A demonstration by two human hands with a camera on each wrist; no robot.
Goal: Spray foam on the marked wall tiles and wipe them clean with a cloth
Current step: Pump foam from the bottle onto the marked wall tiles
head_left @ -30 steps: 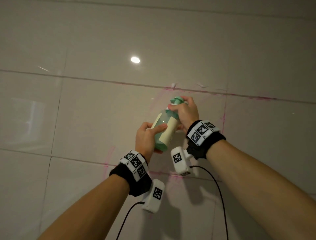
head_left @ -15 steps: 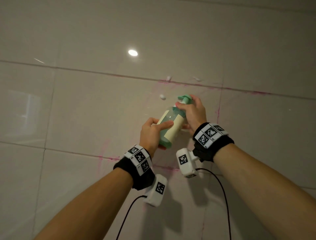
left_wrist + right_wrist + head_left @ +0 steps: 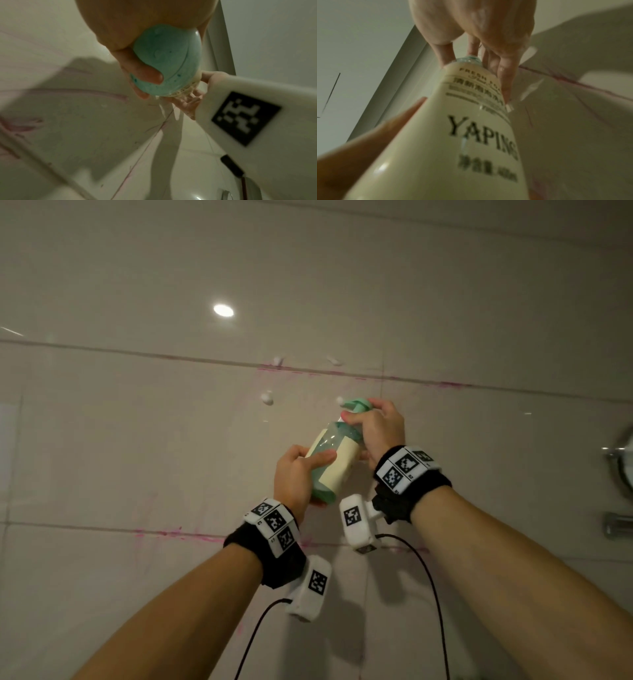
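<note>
A green foam bottle [image 3: 331, 460] with a cream label is held tilted in front of a glossy wall tile [image 3: 171, 446] outlined in pink marker. My left hand [image 3: 294, 477] grips the bottle's lower body, seen from below as a teal base [image 3: 167, 60]. My right hand [image 3: 375, 428] is wrapped round the pump head [image 3: 356, 405] at the top, fingers over the neck [image 3: 489, 60]. A bead of white foam sits at the nozzle. Small foam blobs [image 3: 267, 397] dot the tile and the upper pink line [image 3: 277, 360]. No cloth is in view.
Pink marker lines [image 3: 171, 533] run along the grout above and below the tile. A chrome fitting [image 3: 621, 460] and a bar end stick out of the wall at the right edge. Cables hang from both wrist cameras.
Both hands and the bottle have shifted to the right along the tile. A new foam blob has appeared on the tile left of the nozzle, and foam now sits at the nozzle tip.
</note>
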